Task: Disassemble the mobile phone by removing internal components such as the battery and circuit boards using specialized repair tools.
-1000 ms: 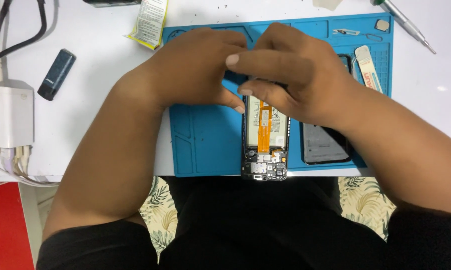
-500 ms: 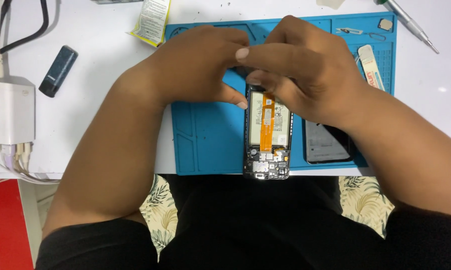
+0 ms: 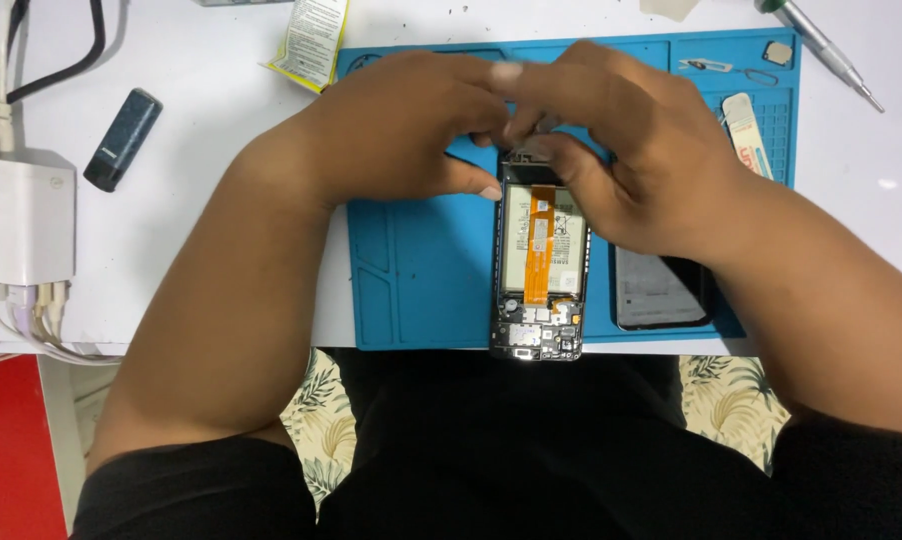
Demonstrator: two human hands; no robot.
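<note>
From the head camera, an opened phone [image 3: 537, 268] with its back removed lies lengthwise on a blue work mat [image 3: 421, 280] at the near edge of the white counter [image 3: 191, 240], its battery and an orange ribbon cable exposed and a small circuit board at the end nearest the person. Both hands meet over the phone's far end: the left hand [image 3: 401, 130] is curled, its thumb pressed against the phone's left edge, and the right hand [image 3: 631, 160] arches over the top with its fingers bent down onto the frame, so each grips the phone lightly rather than lying flat. Just right of the phone, on the mat, lies a dark back cover [image 3: 661, 292], partly under the right wrist. The mat's shallow compartments along its far edge hold small metal bits [image 3: 716, 68] and a little square part [image 3: 778, 52]. A screwdriver [image 3: 821, 45] rests off the mat's far right corner. On the left of the counter sit a dark small case [image 3: 123, 138] and a white charger block [image 3: 21, 225] with cables.
</note>
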